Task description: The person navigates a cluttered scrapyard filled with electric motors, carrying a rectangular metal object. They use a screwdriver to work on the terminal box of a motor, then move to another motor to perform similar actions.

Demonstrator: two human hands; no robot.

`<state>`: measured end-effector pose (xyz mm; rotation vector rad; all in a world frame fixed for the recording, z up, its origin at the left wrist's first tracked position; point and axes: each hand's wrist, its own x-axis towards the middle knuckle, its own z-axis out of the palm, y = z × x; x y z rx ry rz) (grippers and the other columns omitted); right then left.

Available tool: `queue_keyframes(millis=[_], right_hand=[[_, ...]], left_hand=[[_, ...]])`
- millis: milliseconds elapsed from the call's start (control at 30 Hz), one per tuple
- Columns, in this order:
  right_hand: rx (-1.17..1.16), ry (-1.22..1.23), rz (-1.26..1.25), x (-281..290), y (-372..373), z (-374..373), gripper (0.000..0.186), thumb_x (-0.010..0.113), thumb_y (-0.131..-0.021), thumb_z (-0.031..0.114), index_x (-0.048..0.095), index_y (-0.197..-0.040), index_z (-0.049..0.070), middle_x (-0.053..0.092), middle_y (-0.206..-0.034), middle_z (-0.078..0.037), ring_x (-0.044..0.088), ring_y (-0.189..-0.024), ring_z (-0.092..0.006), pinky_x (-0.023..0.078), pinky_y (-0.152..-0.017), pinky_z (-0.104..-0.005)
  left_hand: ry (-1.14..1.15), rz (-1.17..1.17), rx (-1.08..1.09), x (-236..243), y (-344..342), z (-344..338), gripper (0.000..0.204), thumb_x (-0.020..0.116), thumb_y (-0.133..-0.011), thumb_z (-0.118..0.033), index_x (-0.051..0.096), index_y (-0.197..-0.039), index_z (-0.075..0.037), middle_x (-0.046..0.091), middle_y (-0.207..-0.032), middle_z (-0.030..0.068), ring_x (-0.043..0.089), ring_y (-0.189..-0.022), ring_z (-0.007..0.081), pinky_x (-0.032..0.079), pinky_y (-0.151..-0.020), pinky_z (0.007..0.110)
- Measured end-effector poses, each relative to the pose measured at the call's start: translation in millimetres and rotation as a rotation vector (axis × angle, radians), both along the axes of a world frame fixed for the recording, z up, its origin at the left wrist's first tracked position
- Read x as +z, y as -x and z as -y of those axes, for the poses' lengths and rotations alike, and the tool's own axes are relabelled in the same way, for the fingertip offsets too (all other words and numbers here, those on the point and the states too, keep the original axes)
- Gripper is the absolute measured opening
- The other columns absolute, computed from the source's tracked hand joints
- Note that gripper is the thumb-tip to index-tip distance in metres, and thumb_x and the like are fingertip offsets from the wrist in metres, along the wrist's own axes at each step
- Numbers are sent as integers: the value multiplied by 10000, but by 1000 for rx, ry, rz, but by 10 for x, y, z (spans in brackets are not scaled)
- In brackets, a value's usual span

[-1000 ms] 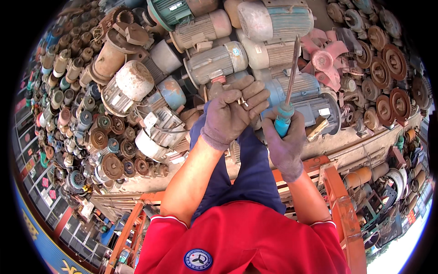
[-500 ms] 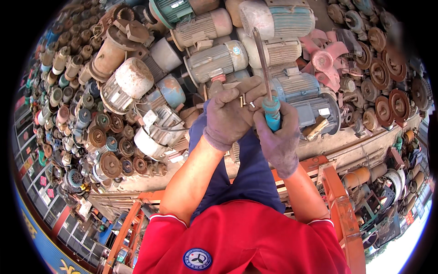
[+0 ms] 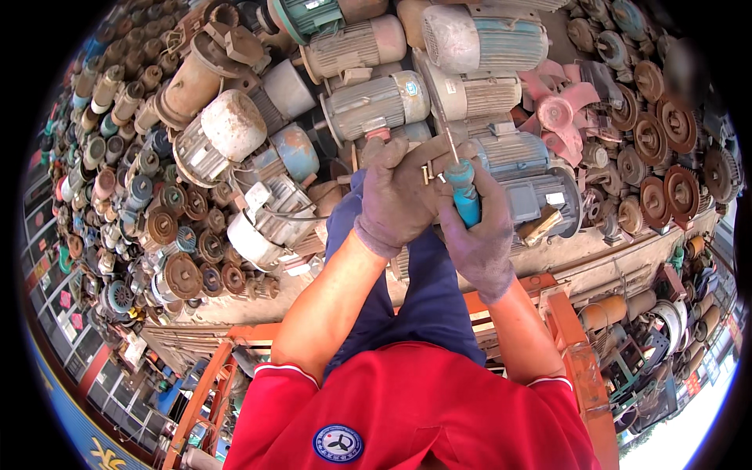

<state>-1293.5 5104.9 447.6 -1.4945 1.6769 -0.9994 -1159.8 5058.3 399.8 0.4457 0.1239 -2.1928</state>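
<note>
Both my hands wear grey-brown work gloves and are held close together in front of my dark blue trousers. Cupped with the palm up, my left hand (image 3: 395, 200) carries a few small screws (image 3: 428, 173) near its fingers. My right hand (image 3: 479, 244) is wrapped round the teal handle of a screwdriver (image 3: 467, 205). Its thin metal shaft points up and away, over the fingers of my left hand. The far end of the shaft is hard to make out against the motors behind.
Beyond my hands lie rows of used electric motors (image 3: 376, 106), with a pink fan wheel (image 3: 554, 113) to their right. Rusty pulleys (image 3: 683, 192) stand at the far right. An orange metal frame (image 3: 578, 352) runs around me, and many smaller motor parts (image 3: 182, 276) crowd the left.
The screwdriver's shaft now looks shorter, its upper end sitting lower in the picture. The screws have shifted slightly to the right in the picture with my left hand. Both grips stay the same.
</note>
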Motion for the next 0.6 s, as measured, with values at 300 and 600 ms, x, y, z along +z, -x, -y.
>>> queue_keyframes(millis=[300, 600], right_hand=[[-77, -98, 30, -138, -88, 0, 586, 816, -859, 139, 580, -1365, -39, 683, -1209, -241, 681, -1113, -371, 541, -959, -421], [-180, -446, 295, 88, 116, 26, 501, 793, -880, 141, 606, -1294, -70, 722, -915, -91, 672, -787, -153, 555, -705, -326]], left_hand=[[8, 62, 41, -60, 160, -168, 721, 452, -1041, -531, 507, -1429, 73, 584, -1395, 215, 569, -1282, 331, 424, -1150, 454], [8, 156, 54, -81, 160, -219, 560, 487, -1065, -382, 552, -1408, 57, 670, -1195, 143, 642, -1060, 261, 511, -997, 427]])
